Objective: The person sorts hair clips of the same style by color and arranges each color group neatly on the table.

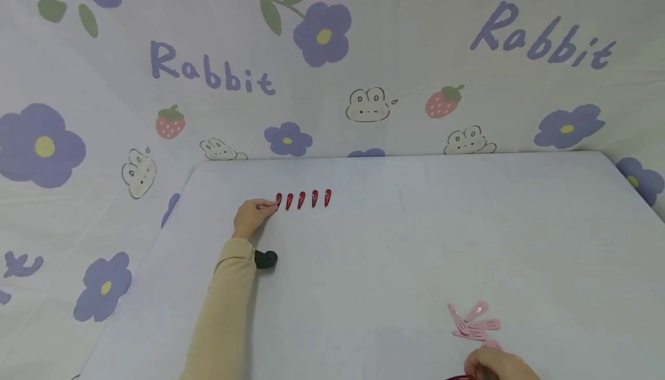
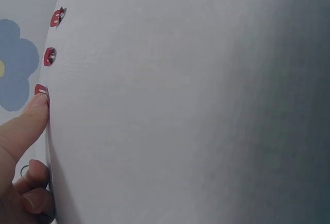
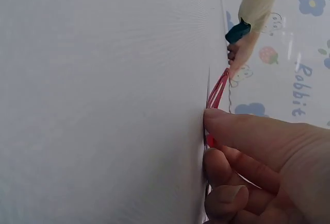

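Note:
Several red snap hair clips (image 1: 301, 200) lie in a row towards the far left of the white table. My left hand (image 1: 254, 216) pinches the leftmost clip (image 1: 278, 199) between thumb and finger; in the left wrist view a fingertip covers the lower end of this clip (image 2: 41, 88). Near the front edge of the view, my right hand (image 1: 501, 364) is partly cut off. Seen from the right wrist, its thumb and fingers pinch a red snap hair clip (image 3: 218, 91) close to the tabletop, and a further red bit (image 3: 210, 140) shows below the thumb.
Pink snap hair clips (image 1: 475, 322) lie in a loose pile just beyond my right hand. A black device (image 1: 266, 260) is strapped at the left wrist. Behind the white table (image 1: 395, 241) hangs a cloth (image 1: 405, 68) printed with flowers and rabbits.

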`<state>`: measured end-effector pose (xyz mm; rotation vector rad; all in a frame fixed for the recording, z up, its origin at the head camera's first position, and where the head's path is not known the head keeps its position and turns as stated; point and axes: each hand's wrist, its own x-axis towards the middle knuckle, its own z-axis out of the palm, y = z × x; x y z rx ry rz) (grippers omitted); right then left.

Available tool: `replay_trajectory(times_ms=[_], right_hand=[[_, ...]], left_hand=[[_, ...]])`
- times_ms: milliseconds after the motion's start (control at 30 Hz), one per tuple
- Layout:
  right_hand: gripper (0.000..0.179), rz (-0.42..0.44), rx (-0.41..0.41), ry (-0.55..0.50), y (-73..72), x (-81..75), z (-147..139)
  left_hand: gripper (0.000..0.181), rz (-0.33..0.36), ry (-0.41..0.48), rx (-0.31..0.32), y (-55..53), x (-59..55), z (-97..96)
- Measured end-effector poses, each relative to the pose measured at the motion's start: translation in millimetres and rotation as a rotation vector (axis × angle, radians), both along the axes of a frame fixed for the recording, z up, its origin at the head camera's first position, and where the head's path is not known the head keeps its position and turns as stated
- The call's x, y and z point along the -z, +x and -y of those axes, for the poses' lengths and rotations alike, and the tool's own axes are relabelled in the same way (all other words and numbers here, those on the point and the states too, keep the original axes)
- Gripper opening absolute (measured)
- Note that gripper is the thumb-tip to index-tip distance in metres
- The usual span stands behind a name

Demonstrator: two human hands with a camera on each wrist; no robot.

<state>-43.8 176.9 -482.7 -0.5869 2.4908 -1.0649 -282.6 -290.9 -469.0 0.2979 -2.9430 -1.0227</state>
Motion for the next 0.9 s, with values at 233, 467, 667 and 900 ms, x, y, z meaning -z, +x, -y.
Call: replay_trajectory(times_ms=[233,467,667,900], right_hand=[[0.011,0.028,-0.044,-0.123,-2.7,-3.9,0.7],[0.017,-0.108,-0.124,-0.267,-7.8,-3.0,-1.4],[0.018,-0.128,-0.126,-0.353,-10.4,-1.0,-4.1],[0.032,-0.232,0.031,-0.426,-7.8,-7.5,-1.2]], left_hand=[[0.027,-0.019,0.007,0.007,0.4,0.8,-0.4],[0.026,-0.009,0.016,0.006,1.8,-1.8,-0.7],[0.027,-0.012,0.008,0.009,-0.5,3.0,1.1],[0.027,-0.018,0.011,0.006,-1.5,4.2,1.5]])
